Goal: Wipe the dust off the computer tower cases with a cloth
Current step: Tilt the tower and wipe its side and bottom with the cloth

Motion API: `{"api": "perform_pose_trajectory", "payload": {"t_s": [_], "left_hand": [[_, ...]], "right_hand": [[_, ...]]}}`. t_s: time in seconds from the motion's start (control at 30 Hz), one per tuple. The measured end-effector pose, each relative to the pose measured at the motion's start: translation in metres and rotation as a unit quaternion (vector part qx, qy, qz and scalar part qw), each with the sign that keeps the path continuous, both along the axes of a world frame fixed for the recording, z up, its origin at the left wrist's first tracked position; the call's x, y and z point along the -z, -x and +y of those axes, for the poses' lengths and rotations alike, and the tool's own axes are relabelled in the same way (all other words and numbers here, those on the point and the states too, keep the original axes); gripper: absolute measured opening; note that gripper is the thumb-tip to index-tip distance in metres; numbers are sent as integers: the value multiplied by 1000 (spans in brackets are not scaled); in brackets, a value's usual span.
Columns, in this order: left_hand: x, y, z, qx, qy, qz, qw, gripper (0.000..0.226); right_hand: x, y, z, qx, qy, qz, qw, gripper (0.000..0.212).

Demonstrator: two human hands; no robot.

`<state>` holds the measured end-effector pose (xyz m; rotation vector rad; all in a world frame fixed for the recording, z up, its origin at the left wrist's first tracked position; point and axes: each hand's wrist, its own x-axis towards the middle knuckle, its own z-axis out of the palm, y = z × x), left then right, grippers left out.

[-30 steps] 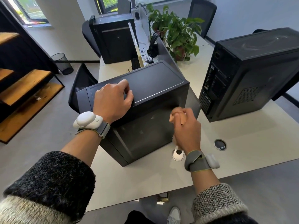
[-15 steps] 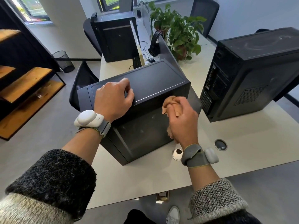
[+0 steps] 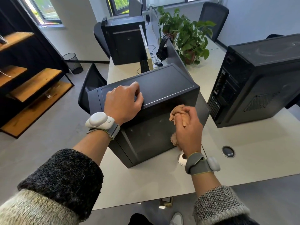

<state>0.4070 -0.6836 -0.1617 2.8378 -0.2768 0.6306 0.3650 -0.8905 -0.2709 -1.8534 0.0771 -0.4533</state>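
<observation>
A black computer tower case (image 3: 162, 85) stands on the white desk (image 3: 146, 184) in front of me. My left hand (image 3: 123, 103) rests on the near edge of its top with fingers curled under. My right hand (image 3: 188, 129) grips a crumpled tan cloth (image 3: 176, 112) and holds it against the dusty dark side panel near the case's right end. Cloth shows above and below the fist. A second black tower (image 3: 259, 82) stands on the desk at right, dust rings on its top. A third tower (image 3: 125, 41) stands at the far end.
A potted plant (image 3: 190, 38), headphones (image 3: 163, 49) and a keyboard (image 3: 144, 65) lie behind the near case. Two cable grommets (image 3: 228, 151) sit in the desk by my right wrist. Office chairs (image 3: 90, 85), a wire bin (image 3: 73, 62) and wooden shelves (image 3: 32, 88) stand at left.
My right hand with the cloth has moved up and leftward along the side panel toward its upper edge. My left hand has stayed on the case top.
</observation>
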Motion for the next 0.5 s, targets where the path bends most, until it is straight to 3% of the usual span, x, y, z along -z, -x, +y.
{"api": "perform_pose_trajectory", "payload": {"t_s": [0.13, 0.33, 0.5], "left_hand": [[0, 2, 0, -1, -7, -5, 1000, 20], [1, -1, 0, -1, -7, 1, 1000, 20], [2, -1, 1, 1, -5, -2, 1000, 20]], "right_hand": [[46, 14, -3, 3, 11, 138, 990, 8], [-11, 4, 2, 29, -10, -14, 999, 8], [27, 13, 6, 7, -47, 113, 992, 6]]}}
